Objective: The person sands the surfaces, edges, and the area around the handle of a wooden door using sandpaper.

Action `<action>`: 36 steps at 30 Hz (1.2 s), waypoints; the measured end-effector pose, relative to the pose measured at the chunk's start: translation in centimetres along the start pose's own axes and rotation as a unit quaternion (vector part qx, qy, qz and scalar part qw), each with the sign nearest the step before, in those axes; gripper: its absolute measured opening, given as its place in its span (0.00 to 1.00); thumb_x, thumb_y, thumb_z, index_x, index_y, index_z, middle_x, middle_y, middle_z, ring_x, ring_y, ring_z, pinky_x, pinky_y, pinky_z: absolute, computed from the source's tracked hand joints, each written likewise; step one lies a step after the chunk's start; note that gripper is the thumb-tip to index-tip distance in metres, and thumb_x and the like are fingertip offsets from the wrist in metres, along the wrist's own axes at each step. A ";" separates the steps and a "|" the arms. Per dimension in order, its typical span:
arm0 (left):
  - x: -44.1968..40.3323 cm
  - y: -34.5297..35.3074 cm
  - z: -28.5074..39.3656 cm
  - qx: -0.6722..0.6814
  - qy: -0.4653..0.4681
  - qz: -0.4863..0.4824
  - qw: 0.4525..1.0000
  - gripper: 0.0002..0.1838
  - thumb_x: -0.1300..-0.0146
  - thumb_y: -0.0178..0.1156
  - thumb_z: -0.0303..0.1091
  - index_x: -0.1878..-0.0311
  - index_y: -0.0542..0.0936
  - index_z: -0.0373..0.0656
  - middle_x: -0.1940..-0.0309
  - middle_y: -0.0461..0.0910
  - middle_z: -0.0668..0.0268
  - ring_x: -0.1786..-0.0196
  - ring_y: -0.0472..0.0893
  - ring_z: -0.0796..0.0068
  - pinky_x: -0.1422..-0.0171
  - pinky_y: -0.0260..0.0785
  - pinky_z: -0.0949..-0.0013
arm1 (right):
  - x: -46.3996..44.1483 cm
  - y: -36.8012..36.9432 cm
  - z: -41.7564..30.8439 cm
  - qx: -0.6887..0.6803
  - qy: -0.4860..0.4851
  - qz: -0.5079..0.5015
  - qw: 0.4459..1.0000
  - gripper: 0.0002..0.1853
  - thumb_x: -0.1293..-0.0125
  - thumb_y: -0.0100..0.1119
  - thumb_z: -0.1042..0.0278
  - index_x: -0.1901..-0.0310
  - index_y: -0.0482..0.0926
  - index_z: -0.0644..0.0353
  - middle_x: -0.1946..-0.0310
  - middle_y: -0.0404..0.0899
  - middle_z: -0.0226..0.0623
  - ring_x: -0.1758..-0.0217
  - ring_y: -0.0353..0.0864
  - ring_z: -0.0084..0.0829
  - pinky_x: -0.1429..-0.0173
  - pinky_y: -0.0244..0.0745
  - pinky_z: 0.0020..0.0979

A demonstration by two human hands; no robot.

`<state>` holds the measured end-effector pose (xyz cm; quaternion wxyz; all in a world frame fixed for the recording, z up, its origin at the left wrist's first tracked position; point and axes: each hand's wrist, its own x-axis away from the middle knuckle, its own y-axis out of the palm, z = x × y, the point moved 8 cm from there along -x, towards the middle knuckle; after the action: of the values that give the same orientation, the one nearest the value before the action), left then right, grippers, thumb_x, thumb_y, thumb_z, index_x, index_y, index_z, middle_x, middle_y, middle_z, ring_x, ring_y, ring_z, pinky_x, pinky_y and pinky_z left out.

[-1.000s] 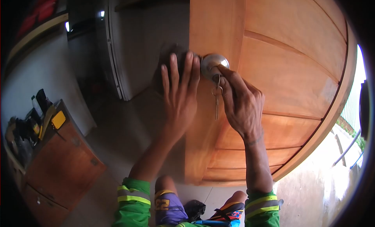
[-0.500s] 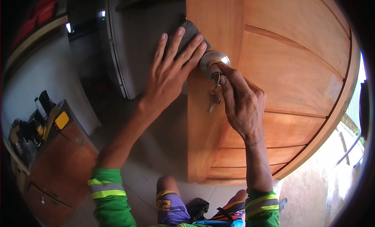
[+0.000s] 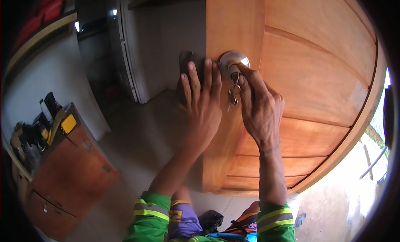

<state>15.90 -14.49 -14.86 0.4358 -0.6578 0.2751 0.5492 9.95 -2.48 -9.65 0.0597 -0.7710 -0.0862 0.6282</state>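
Observation:
My right hand [image 3: 261, 106] pinches the round metal door knob [image 3: 234, 63] between thumb and fingers. A small bunch of keys [image 3: 234, 94] hangs from the knob's lock. To the left, my left hand [image 3: 204, 100] has its fingers stretched upward over a dark sheet [image 3: 185, 58], holding it beside the edge of the wooden door [image 3: 308, 71]. The thumb is hidden, and the hand's right side is close to the door edge.
At the left stands a brown wooden cabinet [image 3: 77, 171] with a yellow object [image 3: 68, 123], bottles and dark items on top. Red items [image 3: 48, 8] rest on a shelf at the upper left. A bright outdoor floor [image 3: 329, 213] lies at the lower right.
My left hand and the dark sheet first moved up along the door edge, then back down. My right hand has stayed at the knob, while the keys have swung and shifted.

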 end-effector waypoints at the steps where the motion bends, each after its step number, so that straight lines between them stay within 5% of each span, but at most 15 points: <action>1: -1.7 -0.4 0.1 0.012 -0.014 0.022 1.000 0.36 0.30 0.53 0.22 0.18 0.60 0.38 0.16 0.56 0.54 0.15 0.48 0.37 0.14 0.41 0.34 | -0.2 0.0 0.2 0.004 0.000 0.000 1.000 0.11 0.28 0.64 0.65 0.46 0.85 0.51 0.66 0.87 0.40 0.66 0.86 0.45 0.64 0.79 0.40; 10: 2.0 3.0 0.7 0.001 -0.022 -0.028 0.999 0.34 0.29 0.52 0.22 0.20 0.62 0.35 0.16 0.53 0.53 0.14 0.44 0.36 0.14 0.38 0.31 | -0.2 0.7 0.7 0.005 0.025 0.003 1.000 0.11 0.28 0.64 0.65 0.46 0.85 0.52 0.63 0.87 0.40 0.66 0.87 0.44 0.63 0.80 0.39; 16: 5.6 5.4 0.7 0.059 -0.029 -0.056 0.996 0.35 0.31 0.53 0.20 0.20 0.61 0.34 0.16 0.53 0.50 0.15 0.47 0.35 0.15 0.37 0.30 | -0.7 1.6 2.0 0.021 0.001 -0.022 1.000 0.13 0.21 0.55 0.67 0.42 0.84 0.56 0.67 0.87 0.43 0.67 0.89 0.40 0.62 0.79 0.36; 19: 6.0 6.2 0.5 0.062 -0.038 -0.041 0.997 0.35 0.30 0.51 0.21 0.19 0.60 0.34 0.16 0.52 0.48 0.15 0.45 0.35 0.15 0.35 0.31 | -0.5 1.9 2.7 0.009 0.016 -0.006 1.000 0.13 0.27 0.63 0.64 0.43 0.84 0.51 0.63 0.87 0.42 0.65 0.87 0.45 0.63 0.80 0.40; 24: -5.4 -0.6 -0.3 0.114 0.035 0.070 0.990 0.36 0.29 0.51 0.23 0.18 0.57 0.34 0.16 0.51 0.47 0.15 0.45 0.34 0.14 0.35 0.32 | -0.4 1.4 1.8 -0.015 0.018 0.000 1.000 0.13 0.27 0.63 0.66 0.44 0.84 0.53 0.64 0.87 0.41 0.66 0.87 0.44 0.63 0.80 0.39; 31: 2.5 2.6 0.1 0.007 -0.010 -0.046 0.999 0.36 0.27 0.51 0.26 0.18 0.56 0.35 0.16 0.50 0.47 0.14 0.45 0.36 0.15 0.35 0.31 | 0.4 0.4 0.3 -0.017 0.001 -0.002 1.000 0.13 0.21 0.56 0.67 0.41 0.84 0.59 0.65 0.87 0.44 0.66 0.88 0.36 0.59 0.80 0.35; 34: -3.7 -1.7 0.0 0.016 0.030 0.027 0.999 0.36 0.28 0.51 0.26 0.18 0.56 0.33 0.16 0.50 0.45 0.15 0.44 0.34 0.16 0.34 0.28 | 0.5 -0.2 0.4 -0.040 0.016 0.002 0.999 0.13 0.27 0.63 0.69 0.44 0.84 0.56 0.63 0.87 0.42 0.65 0.87 0.45 0.63 0.79 0.38; 36: -3.0 -1.7 0.4 0.022 0.030 -0.015 0.999 0.36 0.29 0.52 0.25 0.18 0.56 0.32 0.16 0.50 0.44 0.15 0.43 0.33 0.16 0.34 0.27 | 0.3 -0.3 0.4 -0.034 0.029 -0.016 0.999 0.13 0.27 0.63 0.68 0.44 0.84 0.56 0.63 0.87 0.42 0.65 0.87 0.45 0.62 0.79 0.38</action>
<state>16.40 -13.73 -11.50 0.4500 -0.6682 0.2898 0.5168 9.65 -2.09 -9.96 0.0459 -0.7890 -0.1178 0.6012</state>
